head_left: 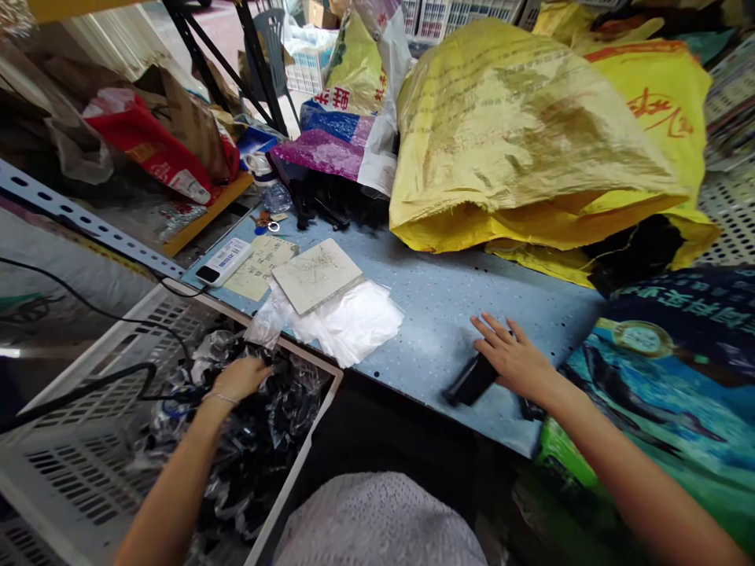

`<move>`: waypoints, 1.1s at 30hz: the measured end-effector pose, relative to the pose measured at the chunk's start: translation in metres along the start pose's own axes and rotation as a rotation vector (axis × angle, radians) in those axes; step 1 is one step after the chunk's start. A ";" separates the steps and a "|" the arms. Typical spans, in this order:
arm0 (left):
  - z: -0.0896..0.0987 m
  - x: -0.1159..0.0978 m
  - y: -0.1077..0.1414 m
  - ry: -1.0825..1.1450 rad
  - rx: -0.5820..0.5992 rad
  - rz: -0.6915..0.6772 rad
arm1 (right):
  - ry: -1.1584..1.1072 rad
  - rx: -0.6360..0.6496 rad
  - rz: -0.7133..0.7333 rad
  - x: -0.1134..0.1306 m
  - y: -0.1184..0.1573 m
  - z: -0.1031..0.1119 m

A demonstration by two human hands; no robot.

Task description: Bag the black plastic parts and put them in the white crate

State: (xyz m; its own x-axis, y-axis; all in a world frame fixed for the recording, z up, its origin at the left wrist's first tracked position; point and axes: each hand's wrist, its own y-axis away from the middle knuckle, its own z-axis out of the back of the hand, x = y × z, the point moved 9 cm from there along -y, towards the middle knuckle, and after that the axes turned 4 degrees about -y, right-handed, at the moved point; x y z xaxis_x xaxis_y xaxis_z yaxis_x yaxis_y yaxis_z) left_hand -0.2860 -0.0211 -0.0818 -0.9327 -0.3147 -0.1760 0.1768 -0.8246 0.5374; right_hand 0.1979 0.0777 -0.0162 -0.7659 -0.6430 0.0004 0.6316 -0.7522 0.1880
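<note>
My left hand (241, 380) is over a white plastic crate (88, 464), its fingers curled together above a heap of small black pieces in clear plastic bags (248, 472). Whatever those fingers hold, if anything, is hidden. On the blue speckled tabletop, my right hand (510, 358) lies palm down with fingers spread, reaching over a blurred dark black object (470, 380) near the front edge. Between the hands sits a stack of white plastic bags (359, 321), with a flat grey scratched block (318, 275) resting on it.
A large yellow sack (519, 134) stands at the back with its mouth toward me. Black parts (336, 204) spill from a purple and white sack (342, 149). Left are a white device (224, 262), a handwritten note (259, 266) and a clear bottle (272, 189). A blue printed bag (678, 393) borders the right.
</note>
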 end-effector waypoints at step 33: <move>0.050 -0.202 -0.038 0.278 -0.506 -0.734 | -1.961 0.031 -0.342 0.126 -0.078 -0.042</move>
State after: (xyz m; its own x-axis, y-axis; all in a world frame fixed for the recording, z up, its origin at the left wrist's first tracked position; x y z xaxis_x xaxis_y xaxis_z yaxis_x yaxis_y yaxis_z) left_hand -0.1200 0.0970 -0.0255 -0.7681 0.3187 -0.5553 -0.2498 -0.9478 -0.1983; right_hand 0.0572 0.0488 -0.0718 0.0914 0.5250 0.8462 0.4711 -0.7714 0.4277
